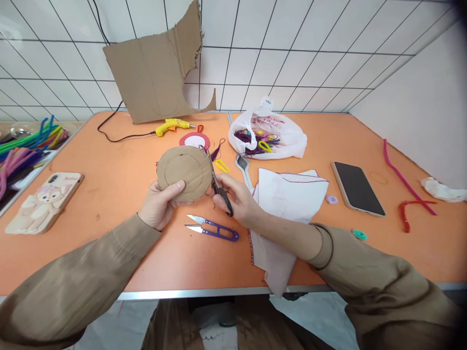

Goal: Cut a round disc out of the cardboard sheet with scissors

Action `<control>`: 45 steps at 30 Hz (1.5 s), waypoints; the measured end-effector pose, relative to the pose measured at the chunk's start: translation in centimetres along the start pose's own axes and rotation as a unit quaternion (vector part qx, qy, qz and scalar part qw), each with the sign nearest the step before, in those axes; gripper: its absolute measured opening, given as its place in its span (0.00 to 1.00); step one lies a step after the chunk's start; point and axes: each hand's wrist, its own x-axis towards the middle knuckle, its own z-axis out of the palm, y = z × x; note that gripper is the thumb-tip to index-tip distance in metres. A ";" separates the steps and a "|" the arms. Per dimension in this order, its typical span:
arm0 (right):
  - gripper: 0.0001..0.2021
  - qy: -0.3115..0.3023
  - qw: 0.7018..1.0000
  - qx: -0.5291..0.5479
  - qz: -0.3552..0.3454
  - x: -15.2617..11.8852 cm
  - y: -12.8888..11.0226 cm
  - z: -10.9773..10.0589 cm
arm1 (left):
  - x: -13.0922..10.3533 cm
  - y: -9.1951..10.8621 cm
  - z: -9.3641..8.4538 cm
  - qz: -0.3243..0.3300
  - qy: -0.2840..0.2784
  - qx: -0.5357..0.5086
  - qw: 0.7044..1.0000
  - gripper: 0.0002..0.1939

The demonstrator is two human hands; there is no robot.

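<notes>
Head: L hand (160,203) pinching cardbd disc (184,171), R hand (236,198) curled round scissors (224,196).

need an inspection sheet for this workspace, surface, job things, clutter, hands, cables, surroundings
Surface: orange tabletop, a few small dark marks
Job's things: round brown cardboard disc with a drawn circle; black-handled scissors at its right edge
Clutter: purple-handled metal snips, white cloth with dark red edging, white plastic bag of craft bits, black-screened phone
Hands: left hand grips the disc, right hand the scissors
Cables: black cord on the yellow glue gun
Surroundings: white tiled wall, large brown cardboard sheet standing before it
</notes>
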 end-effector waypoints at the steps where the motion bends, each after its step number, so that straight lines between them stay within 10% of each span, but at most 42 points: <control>1: 0.15 0.003 1.000 0.000 0.006 0.0 0.0 0.0 | -0.1 0.0 0.0 0.001 0.002 0.003 1.000 0.16; 45: 0.13 0.007 0.999 -0.002 0.037 -0.2 0.2 -0.4 | 0.9 0.5 -0.7 -0.003 -0.057 0.010 0.998 0.12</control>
